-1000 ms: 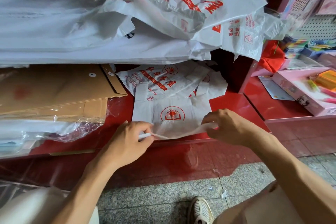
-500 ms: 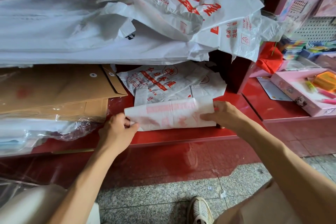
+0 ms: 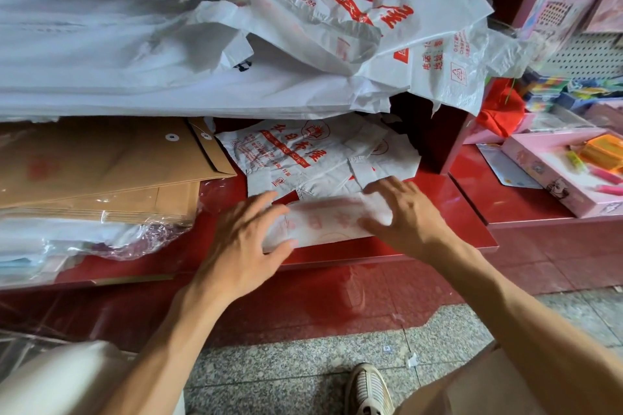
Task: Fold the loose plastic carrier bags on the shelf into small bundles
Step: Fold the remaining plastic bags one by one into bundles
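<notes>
Mid-fold on one bag, both hands flat on it

The person's left hand (image 3: 241, 246) and right hand (image 3: 406, 212) both sit spread-fingered on a thin white plastic carrier bag with faded red print (image 3: 323, 221), folded into a long strip at the front edge of the glossy red shelf (image 3: 438, 239); the fingers look fairly straight and pressing down, not curled round anything. Looks like the flatten-the-crease step, so the next move probably means pinching one end and folding or rolling the strip along its length, keeping the slippery film from springing open. Just behind lie more flat white carrier bags with red lettering (image 3: 296, 152), still unfolded, and a big loose heap of white plastic bags (image 3: 337, 27) on the level above. Brown paper envelopes (image 3: 101, 162) are stacked to the left, a pink box of stationery (image 3: 553, 175) off to the right.
</notes>
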Tool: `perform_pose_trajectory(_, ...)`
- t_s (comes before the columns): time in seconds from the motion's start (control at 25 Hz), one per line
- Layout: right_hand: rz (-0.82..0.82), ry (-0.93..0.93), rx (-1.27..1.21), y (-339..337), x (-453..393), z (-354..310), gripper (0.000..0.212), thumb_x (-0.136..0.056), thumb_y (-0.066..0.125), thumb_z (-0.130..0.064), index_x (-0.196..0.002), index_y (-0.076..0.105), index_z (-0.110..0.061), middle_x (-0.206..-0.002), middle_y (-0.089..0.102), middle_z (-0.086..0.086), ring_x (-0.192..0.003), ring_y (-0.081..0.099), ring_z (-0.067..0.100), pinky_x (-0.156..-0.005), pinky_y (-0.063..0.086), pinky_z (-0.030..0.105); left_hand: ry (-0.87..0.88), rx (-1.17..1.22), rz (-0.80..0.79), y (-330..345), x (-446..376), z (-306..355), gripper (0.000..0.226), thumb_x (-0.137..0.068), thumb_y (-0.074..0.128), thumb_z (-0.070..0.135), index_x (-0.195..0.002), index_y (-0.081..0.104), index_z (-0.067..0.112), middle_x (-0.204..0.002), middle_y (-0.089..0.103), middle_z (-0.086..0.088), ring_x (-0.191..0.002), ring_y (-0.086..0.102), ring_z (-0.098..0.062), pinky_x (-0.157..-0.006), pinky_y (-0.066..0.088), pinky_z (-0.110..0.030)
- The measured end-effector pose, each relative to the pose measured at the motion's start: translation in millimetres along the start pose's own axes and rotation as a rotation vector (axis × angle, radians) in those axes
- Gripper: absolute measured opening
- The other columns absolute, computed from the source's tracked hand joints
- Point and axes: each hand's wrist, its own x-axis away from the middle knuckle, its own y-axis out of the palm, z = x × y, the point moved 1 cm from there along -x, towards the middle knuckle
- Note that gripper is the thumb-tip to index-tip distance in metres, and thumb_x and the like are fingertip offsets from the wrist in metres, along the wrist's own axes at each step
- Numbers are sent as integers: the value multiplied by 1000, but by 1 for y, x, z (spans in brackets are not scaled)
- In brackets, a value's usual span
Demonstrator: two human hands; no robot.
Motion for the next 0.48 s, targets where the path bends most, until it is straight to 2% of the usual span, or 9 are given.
perform_pose_trajectory(0.04, -139, -95, -29, 1, 3, -7, 69, -79, 59, -64, -136, 48, -27, -145, 44, -2, -130, 43, 25, -101, 40, 44, 41, -9, -116, 2, 1, 5, 74, -79, 40, 72, -143, 43, 34, -160, 23, 11, -146, 22, -10, -121, 11, -44)
perform_pose_trajectory(0.08, -303, -137, -7, 3, 7, -14, 81, -77, 61, -67, -146, 36, -31, -157, 27, -5, -143, 26, 21, -112, 27, 45, 61, -53, -222, 5, 3, 7, 83, -76, 38, 77, -149, 31, 39, -162, 11, 14, -149, 10, -7, -122, 1, -46)
perform_pose_trajectory(0.12, -428, -149, 73, 7, 11, -18, 93, -76, 64, -65, -153, 21, -34, -162, 9, -9, -148, 10, 16, -117, 16, 44, 71, -114, -301, 8, 3, 7, 89, -75, 43, 79, -152, 18, 42, -162, 4, 16, -149, 3, -5, -121, -6, -47)
perform_pose_trajectory(0.16, -457, -165, 164, 10, 15, -20, 101, -76, 69, -59, -155, 11, -34, -163, 3, -10, -148, 6, 15, -117, 15, 43, 64, -174, -344, 9, 3, 6, 92, -76, 52, 75, -152, 10, 44, -162, 3, 17, -149, 2, -5, -120, -9, -49)
perform_pose_trajectory(0.24, -341, -201, 275, 7, 17, -21, 95, -77, 73, -43, -153, 17, -32, -156, 26, -8, -138, 31, 17, -107, 31, 39, 39, -257, -326, 4, 2, 5, 90, -80, 65, 60, -152, 14, 42, -160, 15, 19, -147, 13, -4, -120, -9, -48)
perform_pose_trajectory(0.32, -270, -205, 206, -3, 15, -19, 70, -79, 71, -28, -142, 40, -34, -134, 51, -11, -116, 49, 13, -96, 42, 36, 47, -238, -251, -6, 3, 6, 70, -83, 69, 47, -146, 37, 38, -149, 38, 22, -139, 33, -4, -121, 3, -39)
perform_pose_trajectory(0.36, -286, -186, 92, -10, 14, -17, 55, -80, 67, -21, -132, 52, -34, -124, 60, -12, -108, 55, 10, -94, 46, 34, 57, -171, -218, -10, 5, 7, 54, -85, 68, 39, -136, 50, 38, -137, 50, 24, -128, 45, -4, -117, 14, -33)
perform_pose_trajectory(0.44, -316, -107, -116, -22, 13, -16, 37, -79, 61, -10, -109, 68, -29, -98, 70, -12, -86, 63, 1, -79, 52, 26, -28, 45, -172, -21, 10, 7, 29, -86, 65, 26, -112, 65, 40, -106, 62, 31, -100, 61, 0, -96, 36, -20)
perform_pose_trajectory(0.48, -285, -69, -179, -26, 12, -16, 32, -78, 61, -7, -101, 70, -26, -81, 68, -14, -72, 62, -4, -67, 49, 18, -107, 164, -150, -24, 11, 6, 29, -86, 65, 23, -109, 66, 41, -99, 64, 29, -94, 62, 2, -86, 42, -17)
